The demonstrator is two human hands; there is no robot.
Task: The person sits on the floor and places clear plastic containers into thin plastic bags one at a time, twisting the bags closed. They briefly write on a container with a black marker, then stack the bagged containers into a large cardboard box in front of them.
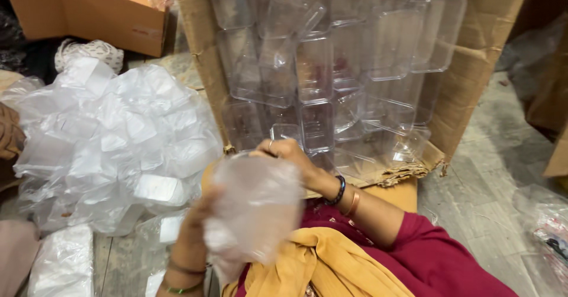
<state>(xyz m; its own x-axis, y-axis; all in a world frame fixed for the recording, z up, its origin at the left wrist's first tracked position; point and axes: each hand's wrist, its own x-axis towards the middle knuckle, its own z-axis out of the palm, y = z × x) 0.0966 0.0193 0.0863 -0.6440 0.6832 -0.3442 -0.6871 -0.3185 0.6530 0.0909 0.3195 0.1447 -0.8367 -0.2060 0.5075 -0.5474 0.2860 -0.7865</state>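
Grey floorboards (491, 155) were crowded with a large open cardboard box (467, 78) tipped toward the person and stacked with clear plastic containers (331, 66). A thin plastic bag (254, 214) was held between both hands just below the box's mouth, its long axis running downward toward the lap. The right hand (290, 155) was closed on the bag's upper edge, nearest the containers; the left hand (198, 214) was blurred, seemingly pinching the bag's side. A heap of already bagged containers (118, 143) lay to the left.
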